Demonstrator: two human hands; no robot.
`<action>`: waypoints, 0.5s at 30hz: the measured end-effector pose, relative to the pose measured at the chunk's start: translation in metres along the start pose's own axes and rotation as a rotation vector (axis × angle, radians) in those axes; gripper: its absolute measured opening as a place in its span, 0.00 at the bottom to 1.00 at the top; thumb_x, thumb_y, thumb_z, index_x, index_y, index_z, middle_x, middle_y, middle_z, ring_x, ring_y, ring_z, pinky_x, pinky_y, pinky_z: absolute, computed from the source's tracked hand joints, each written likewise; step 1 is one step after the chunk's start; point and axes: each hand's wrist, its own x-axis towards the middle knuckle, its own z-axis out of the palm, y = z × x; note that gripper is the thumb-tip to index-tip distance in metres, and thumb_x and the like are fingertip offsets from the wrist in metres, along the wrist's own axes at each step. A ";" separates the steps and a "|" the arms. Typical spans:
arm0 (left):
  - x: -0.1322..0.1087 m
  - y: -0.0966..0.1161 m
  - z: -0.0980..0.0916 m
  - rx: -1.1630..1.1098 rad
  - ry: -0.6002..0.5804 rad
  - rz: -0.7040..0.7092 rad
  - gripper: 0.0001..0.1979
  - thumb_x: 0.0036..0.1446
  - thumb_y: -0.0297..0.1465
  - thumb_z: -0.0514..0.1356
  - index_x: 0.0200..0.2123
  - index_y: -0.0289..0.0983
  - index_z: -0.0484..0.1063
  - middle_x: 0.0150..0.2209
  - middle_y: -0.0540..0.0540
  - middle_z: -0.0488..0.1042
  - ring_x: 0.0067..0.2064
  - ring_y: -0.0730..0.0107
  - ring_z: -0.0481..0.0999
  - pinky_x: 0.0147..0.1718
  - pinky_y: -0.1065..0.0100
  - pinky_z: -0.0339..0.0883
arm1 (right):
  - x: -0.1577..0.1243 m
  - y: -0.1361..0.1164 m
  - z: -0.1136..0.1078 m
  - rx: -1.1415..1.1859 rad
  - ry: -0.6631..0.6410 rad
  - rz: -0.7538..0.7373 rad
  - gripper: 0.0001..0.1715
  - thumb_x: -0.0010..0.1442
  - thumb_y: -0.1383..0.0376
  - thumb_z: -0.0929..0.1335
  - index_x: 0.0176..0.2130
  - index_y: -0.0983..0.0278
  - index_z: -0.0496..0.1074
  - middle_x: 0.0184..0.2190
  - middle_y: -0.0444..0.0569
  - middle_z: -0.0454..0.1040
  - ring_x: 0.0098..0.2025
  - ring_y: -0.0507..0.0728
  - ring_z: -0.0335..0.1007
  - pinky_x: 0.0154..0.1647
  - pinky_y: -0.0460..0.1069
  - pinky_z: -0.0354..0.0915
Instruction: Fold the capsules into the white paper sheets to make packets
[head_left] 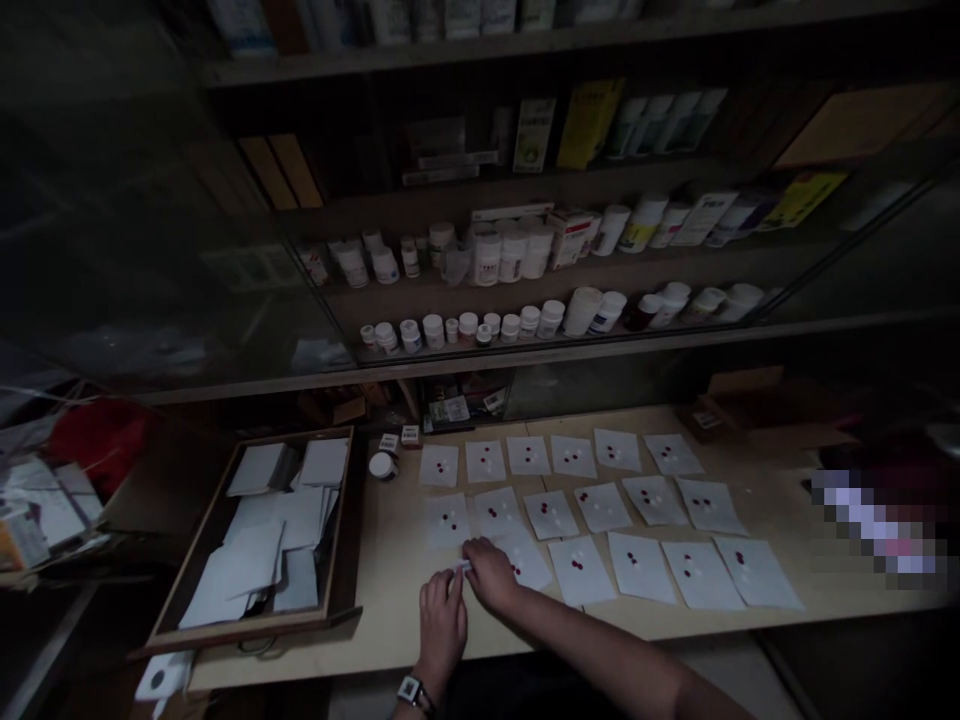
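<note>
Both my hands meet over the nearest left paper square on a wooden counter (405,620). My left hand (442,615), with a watch on the wrist, is closed in a pinch on the edge of a small white paper (463,567). My right hand (491,572) lies on the same paper with its fingers curled down on it. Several white paper squares (577,568) lie in three rows across the counter, each with dark red and white pills (577,563) on it.
A shallow wooden tray (339,520) of blank white papers sits at the left. A small white jar (382,466) stands behind the rows. Shelves (570,345) of white medicine bottles and boxes rise at the back. A cardboard box (742,400) rests at the far right.
</note>
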 end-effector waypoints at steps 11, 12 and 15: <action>0.067 -0.004 -0.033 -0.204 0.200 -0.231 0.15 0.62 0.28 0.49 0.44 0.37 0.74 0.47 0.38 0.71 0.51 0.54 0.69 0.49 0.49 0.66 | 0.118 0.095 -0.098 0.463 0.576 0.321 0.14 0.54 0.66 0.63 0.39 0.65 0.74 0.36 0.50 0.79 0.38 0.58 0.74 0.39 0.49 0.67; 0.069 -0.004 -0.033 -0.210 0.202 -0.235 0.15 0.62 0.28 0.49 0.44 0.37 0.74 0.47 0.38 0.71 0.51 0.54 0.69 0.49 0.49 0.66 | 0.133 0.101 -0.110 0.449 0.599 0.341 0.15 0.55 0.66 0.63 0.41 0.65 0.74 0.36 0.50 0.79 0.38 0.58 0.74 0.40 0.49 0.67; 0.064 -0.001 -0.027 -0.208 0.196 -0.242 0.15 0.62 0.28 0.49 0.43 0.38 0.75 0.48 0.38 0.71 0.52 0.54 0.69 0.49 0.49 0.67 | 0.168 0.109 -0.127 0.394 0.587 0.387 0.16 0.54 0.66 0.64 0.42 0.65 0.75 0.37 0.50 0.79 0.38 0.58 0.74 0.38 0.49 0.66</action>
